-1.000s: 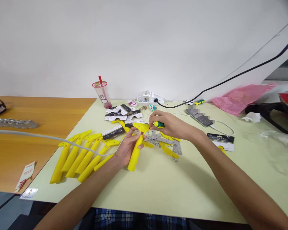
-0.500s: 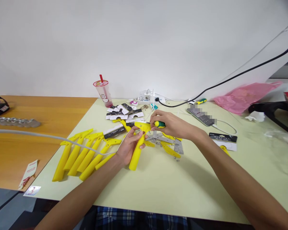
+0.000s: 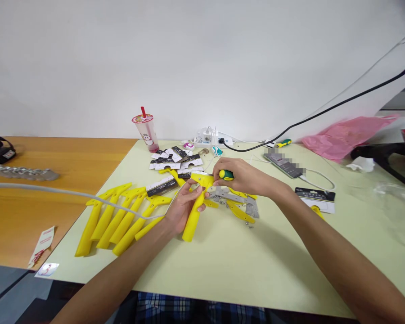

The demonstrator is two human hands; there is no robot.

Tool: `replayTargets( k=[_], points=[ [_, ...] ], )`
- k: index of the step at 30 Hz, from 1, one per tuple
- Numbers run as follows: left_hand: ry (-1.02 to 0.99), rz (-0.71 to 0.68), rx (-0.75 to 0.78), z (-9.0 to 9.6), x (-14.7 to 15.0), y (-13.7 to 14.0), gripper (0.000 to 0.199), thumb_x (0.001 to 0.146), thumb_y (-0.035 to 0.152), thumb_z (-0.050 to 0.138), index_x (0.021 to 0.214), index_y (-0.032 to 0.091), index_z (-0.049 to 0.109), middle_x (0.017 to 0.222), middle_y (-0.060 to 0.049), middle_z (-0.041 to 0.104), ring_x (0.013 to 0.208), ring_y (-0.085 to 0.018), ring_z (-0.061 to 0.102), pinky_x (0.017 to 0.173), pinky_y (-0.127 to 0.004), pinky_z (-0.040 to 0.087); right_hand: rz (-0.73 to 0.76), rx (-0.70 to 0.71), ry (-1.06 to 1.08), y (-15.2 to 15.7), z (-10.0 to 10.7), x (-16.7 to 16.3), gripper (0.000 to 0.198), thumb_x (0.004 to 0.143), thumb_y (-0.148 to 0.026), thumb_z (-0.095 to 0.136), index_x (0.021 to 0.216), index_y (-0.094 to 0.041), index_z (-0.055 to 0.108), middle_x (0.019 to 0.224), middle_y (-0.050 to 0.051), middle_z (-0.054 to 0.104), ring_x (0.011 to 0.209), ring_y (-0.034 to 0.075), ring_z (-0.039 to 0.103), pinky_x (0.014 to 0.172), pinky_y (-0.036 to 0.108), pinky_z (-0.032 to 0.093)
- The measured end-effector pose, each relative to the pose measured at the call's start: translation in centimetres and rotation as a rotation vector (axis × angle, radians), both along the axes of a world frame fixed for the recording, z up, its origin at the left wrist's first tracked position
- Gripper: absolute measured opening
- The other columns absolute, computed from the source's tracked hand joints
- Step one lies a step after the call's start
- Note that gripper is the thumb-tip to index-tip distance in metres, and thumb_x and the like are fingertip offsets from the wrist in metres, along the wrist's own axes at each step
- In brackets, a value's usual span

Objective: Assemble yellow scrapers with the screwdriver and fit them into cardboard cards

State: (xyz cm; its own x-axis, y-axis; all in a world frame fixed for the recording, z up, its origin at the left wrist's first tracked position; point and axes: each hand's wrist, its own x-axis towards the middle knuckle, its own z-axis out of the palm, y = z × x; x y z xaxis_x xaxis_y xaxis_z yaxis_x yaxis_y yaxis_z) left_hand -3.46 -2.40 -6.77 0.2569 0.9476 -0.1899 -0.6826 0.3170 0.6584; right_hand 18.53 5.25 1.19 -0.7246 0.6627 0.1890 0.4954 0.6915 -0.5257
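Observation:
My left hand point(image 3: 180, 209) is wrapped round a yellow T-shaped scraper handle point(image 3: 191, 222), tilted with its grip end toward me. A pale strip runs along the top of its head. In my right hand point(image 3: 248, 177) is a screwdriver point(image 3: 226, 175) with a green and yellow handle, its shaft pointing left across the handle's head. My right fingertips are at the head's right end; whether the screwdriver tip touches a screw cannot be made out. Just behind lie grey metal plates point(image 3: 252, 208), yellow curved pieces point(image 3: 240, 212) and small screws point(image 3: 250, 227).
Several yellow handles point(image 3: 87, 229) lie in a row at left, under a grey cable point(image 3: 70, 192). Black-and-white cards point(image 3: 162, 185) and a drink cup point(image 3: 147, 134) stand behind. A phone point(image 3: 283, 164), another screwdriver point(image 3: 284, 143) and a pink bag point(image 3: 344, 137) are at right.
The whole view has shifted very slightly. Both hands keep their hold on the scraper handle and screwdriver, with little visible movement.

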Motion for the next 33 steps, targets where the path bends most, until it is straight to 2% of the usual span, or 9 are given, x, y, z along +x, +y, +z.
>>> replayTargets(
  k=[9, 18, 26, 29, 33],
  points=[
    [-0.038, -0.008, -0.024, 0.0, 0.0, 0.0, 0.041, 0.084, 0.014, 0.09, 0.109, 0.024, 0.059, 0.098, -0.001, 0.061, 0.087, -0.014, 0.069, 0.051, -0.017, 0.042, -0.02, -0.037, 0.041, 0.1, 0.0, 0.1, 0.019, 0.098, -0.042, 0.074, 0.096, -0.023, 0.073, 0.108, 0.007, 0.078, 0.103, 0.026, 0.07, 0.094, 0.041, 0.05],
    [-0.053, 0.003, -0.038, -0.1, -0.1, 0.0, 0.04, 0.084, 0.012, 0.089, 0.109, 0.023, 0.06, 0.098, -0.001, 0.061, 0.085, -0.013, 0.069, 0.05, -0.016, 0.042, -0.013, -0.006, 0.03, 0.1, -0.2, 0.0, 0.013, 0.1, -0.035, 0.069, 0.1, -0.023, 0.074, 0.109, 0.008, 0.079, 0.102, 0.026, 0.07, 0.094, 0.043, 0.051],
    [-0.109, -0.002, -0.077, 0.0, -0.1, 0.2, 0.037, 0.086, 0.009, 0.087, 0.11, 0.022, 0.062, 0.103, -0.002, 0.062, 0.087, -0.013, 0.07, 0.05, -0.015, 0.043, -0.081, 0.013, -0.011, 0.2, -0.3, 0.0, 0.023, 0.1, -0.046, 0.073, 0.101, -0.023, 0.073, 0.108, 0.008, 0.078, 0.099, 0.026, 0.069, 0.09, 0.041, 0.05],
    [-0.164, 0.035, -0.128, -0.2, -0.2, 0.4, 0.038, 0.086, 0.006, 0.085, 0.11, 0.023, 0.06, 0.11, -0.004, 0.063, 0.089, -0.012, 0.071, 0.05, -0.014, 0.043, -0.164, 0.061, 0.102, 0.0, 0.3, 0.3, 0.031, 0.1, -0.053, 0.074, 0.107, -0.024, 0.07, 0.112, 0.008, 0.076, 0.098, 0.026, 0.069, 0.088, 0.042, 0.052],
    [-0.19, 0.095, -0.186, -0.3, -0.2, 0.7, 0.038, 0.086, 0.003, 0.083, 0.109, 0.023, 0.059, 0.108, -0.003, 0.063, 0.089, -0.012, 0.072, 0.052, -0.013, 0.045, -0.253, 0.13, 0.518, -0.6, 1.7, 0.9, 0.036, 0.103, -0.051, 0.069, 0.131, -0.03, 0.06, 0.119, 0.008, 0.07, 0.097, 0.025, 0.069, 0.082, 0.043, 0.058]
  ],
)
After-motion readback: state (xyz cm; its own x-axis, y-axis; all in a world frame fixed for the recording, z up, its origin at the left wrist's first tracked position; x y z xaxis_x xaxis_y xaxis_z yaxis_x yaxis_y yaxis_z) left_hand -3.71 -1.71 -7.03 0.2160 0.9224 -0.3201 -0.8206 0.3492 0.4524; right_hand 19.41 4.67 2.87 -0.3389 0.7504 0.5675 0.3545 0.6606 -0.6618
